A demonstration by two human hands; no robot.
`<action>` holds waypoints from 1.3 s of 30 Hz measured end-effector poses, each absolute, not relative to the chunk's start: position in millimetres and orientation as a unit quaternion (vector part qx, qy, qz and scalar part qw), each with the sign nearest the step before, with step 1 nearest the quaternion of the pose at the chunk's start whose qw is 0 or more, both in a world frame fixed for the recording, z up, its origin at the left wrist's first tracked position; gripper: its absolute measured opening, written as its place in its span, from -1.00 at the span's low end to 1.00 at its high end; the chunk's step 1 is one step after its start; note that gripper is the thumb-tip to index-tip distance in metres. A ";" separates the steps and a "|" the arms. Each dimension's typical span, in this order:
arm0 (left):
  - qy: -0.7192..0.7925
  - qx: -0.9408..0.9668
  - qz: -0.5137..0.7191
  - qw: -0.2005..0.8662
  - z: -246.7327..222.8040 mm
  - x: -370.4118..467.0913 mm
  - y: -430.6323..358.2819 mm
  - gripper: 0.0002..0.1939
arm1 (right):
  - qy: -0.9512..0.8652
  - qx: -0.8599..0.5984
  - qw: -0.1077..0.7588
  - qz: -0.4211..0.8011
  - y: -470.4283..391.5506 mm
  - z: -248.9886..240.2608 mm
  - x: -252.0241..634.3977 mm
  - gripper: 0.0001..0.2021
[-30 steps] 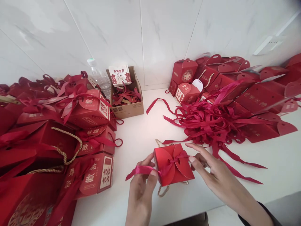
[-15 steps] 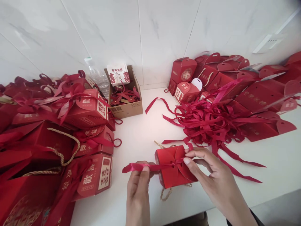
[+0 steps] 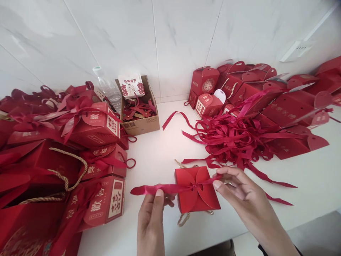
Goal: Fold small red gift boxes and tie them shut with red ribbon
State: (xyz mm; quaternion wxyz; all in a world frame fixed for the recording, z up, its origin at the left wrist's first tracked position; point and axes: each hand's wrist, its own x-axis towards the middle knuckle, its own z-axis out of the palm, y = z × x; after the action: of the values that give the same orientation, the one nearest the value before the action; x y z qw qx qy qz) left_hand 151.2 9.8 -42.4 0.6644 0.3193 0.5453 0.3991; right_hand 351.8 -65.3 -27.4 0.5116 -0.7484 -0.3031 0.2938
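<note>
A small red gift box (image 3: 188, 201) with curved top flaps sits near the front of the white table. A red ribbon (image 3: 181, 188) passes through holes in the flaps and is knotted at the middle of the top. My left hand (image 3: 153, 213) pinches the ribbon's left part, its loose end sticking out past the fingers. The right end is pinched between thumb and fingers of my right hand (image 3: 237, 188). Between both hands the ribbon runs fairly straight across the box. Gold cord handles (image 3: 183, 219) show at the box's front and back.
Red boxes with tied ribbons (image 3: 93, 128) are piled at the left. A heap of loose red ribbons (image 3: 231, 138) lies right of centre, with untied red boxes (image 3: 287, 106) behind it. Along the wall stand a cardboard box (image 3: 144, 124) and a clear plastic bottle (image 3: 109, 89).
My hands have moved apart, drawing the ribbon out on both sides of the knot. My right hand has shifted off the box's top flaps, which now show more fully.
</note>
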 end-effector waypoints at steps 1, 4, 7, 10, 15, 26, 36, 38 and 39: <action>0.552 0.338 0.385 0.657 -39.6 150.2 10.0 -0.59 | -0.289 -0.739 0.526 0.307 -64.9 -28.0 353.0 -0.61; 0.543 0.389 0.358 0.652 -26.6 151.9 12.8 -0.49 | -0.253 -0.716 0.558 0.334 -62.4 -28.6 355.6 -0.53; 0.498 0.462 0.342 0.649 -13.6 158.8 18.4 -0.55 | -0.264 -0.719 0.554 0.327 -59.8 -27.0 356.7 -0.56; 0.464 0.526 0.336 0.629 -8.2 165.5 22.6 -0.66 | -0.317 -0.753 0.517 0.256 -58.8 -24.8 358.5 -0.65; 0.493 0.566 0.338 0.569 -7.9 172.1 15.8 -0.64 | -0.390 -0.792 0.443 0.157 -61.5 -19.3 365.8 -0.69; 0.482 0.583 0.375 0.536 -15.7 187.6 14.4 -0.75 | -0.517 -0.746 0.369 0.201 -58.3 -12.3 360.7 -0.76; 0.529 0.455 0.442 0.564 -16.9 198.1 2.8 -0.66 | -0.477 -0.759 0.356 0.265 -57.0 -9.9 358.7 -0.60; 0.532 0.429 0.459 0.568 -17.9 200.1 0.6 -0.66 | -0.454 -0.758 0.370 0.287 -57.6 -8.6 358.1 -0.70; 0.536 0.424 0.462 0.565 -18.8 200.5 -0.2 -0.66 | -0.448 -0.756 0.378 0.292 -57.8 -7.6 357.2 -0.71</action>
State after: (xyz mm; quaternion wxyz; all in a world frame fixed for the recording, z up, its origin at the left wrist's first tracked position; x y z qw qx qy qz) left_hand 200.5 -0.2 -18.8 0.5650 0.4242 0.5361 0.4620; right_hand 357.2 -57.8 -7.6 0.3779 -0.7557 -0.4479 0.2924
